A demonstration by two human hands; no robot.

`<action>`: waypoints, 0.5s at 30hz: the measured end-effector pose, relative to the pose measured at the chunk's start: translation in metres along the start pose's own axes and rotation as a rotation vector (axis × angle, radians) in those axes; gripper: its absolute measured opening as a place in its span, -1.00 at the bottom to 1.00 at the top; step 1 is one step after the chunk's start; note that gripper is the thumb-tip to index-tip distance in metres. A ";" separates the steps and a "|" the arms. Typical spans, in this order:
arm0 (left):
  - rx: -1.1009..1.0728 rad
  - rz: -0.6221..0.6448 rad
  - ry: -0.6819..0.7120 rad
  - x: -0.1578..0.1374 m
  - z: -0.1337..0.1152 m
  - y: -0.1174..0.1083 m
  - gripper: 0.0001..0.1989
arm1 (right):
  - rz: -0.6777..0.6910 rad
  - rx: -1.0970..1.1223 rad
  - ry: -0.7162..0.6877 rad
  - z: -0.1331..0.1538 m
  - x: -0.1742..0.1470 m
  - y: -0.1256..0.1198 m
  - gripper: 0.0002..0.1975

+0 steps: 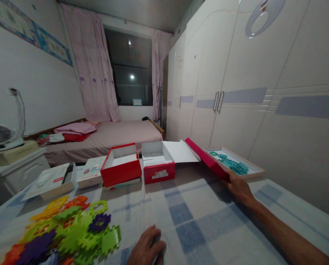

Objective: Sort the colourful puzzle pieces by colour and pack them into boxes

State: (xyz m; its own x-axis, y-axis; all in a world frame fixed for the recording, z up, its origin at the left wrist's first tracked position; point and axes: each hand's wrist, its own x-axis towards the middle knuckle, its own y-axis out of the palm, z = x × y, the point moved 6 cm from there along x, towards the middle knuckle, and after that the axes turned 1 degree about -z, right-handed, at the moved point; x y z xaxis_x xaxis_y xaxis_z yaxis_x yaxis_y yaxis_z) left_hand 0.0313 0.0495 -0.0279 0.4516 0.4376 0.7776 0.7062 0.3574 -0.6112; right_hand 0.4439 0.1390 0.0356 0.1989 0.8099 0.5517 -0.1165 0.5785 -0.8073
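My right hand [240, 187] reaches out to the right, its fingers closed on the near end of a red box lid [205, 158]. The lid is tilted, and its inner side is hidden from me. Close to that hand lies a shallow tray [258, 172] holding teal toothed plastic pieces [233, 164]. My left hand [147, 246] rests on the tablecloth at the near edge, fingers loosely bent and thumb apart, with nothing visible in it. Left of it spreads a pile of green, yellow, orange and purple toothed plastic pieces [78, 230].
At the table's far side stand an open red box [121, 167] and a red-and-white box [158, 173] with its white flap [182, 151] out. White boxes [56, 180] lie farther left. Beyond are a bed [125, 132], a wardrobe [236, 73] and a fan [1, 136].
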 end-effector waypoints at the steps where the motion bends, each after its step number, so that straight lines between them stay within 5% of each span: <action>1: 0.004 0.003 0.002 0.001 0.000 0.000 -0.75 | -0.003 0.018 -0.003 -0.004 -0.003 0.000 -0.65; 7: 0.018 0.017 -0.004 0.002 -0.002 -0.003 -0.78 | -0.006 0.112 0.017 -0.020 -0.031 -0.018 -0.75; 15: -0.014 0.091 0.027 0.006 -0.005 -0.009 -0.74 | -0.045 0.138 0.103 -0.046 -0.107 -0.071 -0.72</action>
State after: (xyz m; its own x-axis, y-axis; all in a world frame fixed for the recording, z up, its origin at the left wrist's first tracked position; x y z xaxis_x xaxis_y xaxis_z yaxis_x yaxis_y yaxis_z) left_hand 0.0300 0.0450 -0.0170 0.5284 0.4456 0.7227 0.6691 0.3054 -0.6775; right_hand 0.4759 0.0072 0.0242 0.3050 0.7726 0.5568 -0.2363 0.6278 -0.7417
